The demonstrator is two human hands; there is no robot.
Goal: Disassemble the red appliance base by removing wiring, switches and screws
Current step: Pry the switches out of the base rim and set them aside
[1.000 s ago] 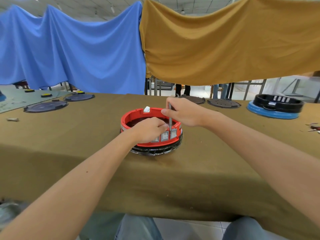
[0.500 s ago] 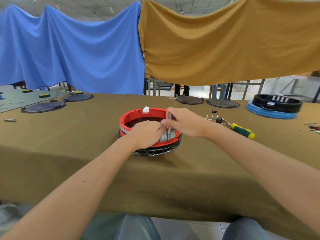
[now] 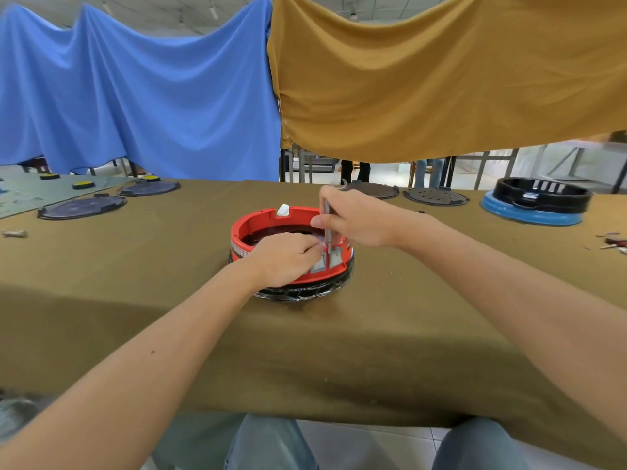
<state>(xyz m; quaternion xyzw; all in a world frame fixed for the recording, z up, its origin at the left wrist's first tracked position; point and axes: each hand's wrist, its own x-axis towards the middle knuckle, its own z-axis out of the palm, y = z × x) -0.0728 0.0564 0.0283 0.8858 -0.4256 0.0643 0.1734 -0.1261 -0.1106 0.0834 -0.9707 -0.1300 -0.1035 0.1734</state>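
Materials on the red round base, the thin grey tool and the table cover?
Red round appliance base: looks like moulded plastic, smooth with a slight sheen. Thin grey tool shaft in the right hand: probably metal, dull grey and straight. Olive-brown table cover: woven cloth, matte, draped over the edge.

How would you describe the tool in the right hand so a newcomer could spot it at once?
Start at the red base in the middle of the olive table, where both hands meet. The right hand grips a thin grey metal tool standing nearly upright, tip down at the base's near rim beside the left hand. It is the only slim upright thing there.
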